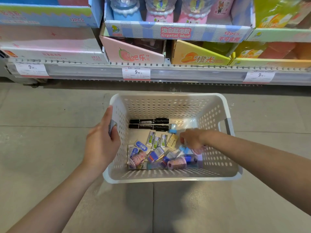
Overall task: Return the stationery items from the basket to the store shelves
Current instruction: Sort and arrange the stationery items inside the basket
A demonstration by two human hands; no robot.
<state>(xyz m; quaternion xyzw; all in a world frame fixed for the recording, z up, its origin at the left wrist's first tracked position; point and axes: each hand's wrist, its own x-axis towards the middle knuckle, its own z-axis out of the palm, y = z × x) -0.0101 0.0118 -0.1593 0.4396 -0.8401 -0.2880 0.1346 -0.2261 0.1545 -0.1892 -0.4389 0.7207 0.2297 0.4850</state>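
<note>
A white perforated basket (217, 118) sits on the floor below the shelves. My left hand (101, 142) grips the basket's left handle. My right hand (191, 139) is down inside the basket on the right, fingers curled around a small blue item (184, 148) that is blurred and partly hidden. On the basket floor lie two black markers (149, 124), a blue sharpener (172, 128), several wrapped erasers (156, 141), a pink tape roll (176, 163) and other small packets (137, 154).
The bottom store shelf (168, 71) runs across the top, with price tags (136, 73) on its rail. It holds display boxes of Crystal Mud (175, 31), a pink carton (133, 52) and a yellow carton (198, 55). Grey tiled floor (50, 115) surrounds the basket.
</note>
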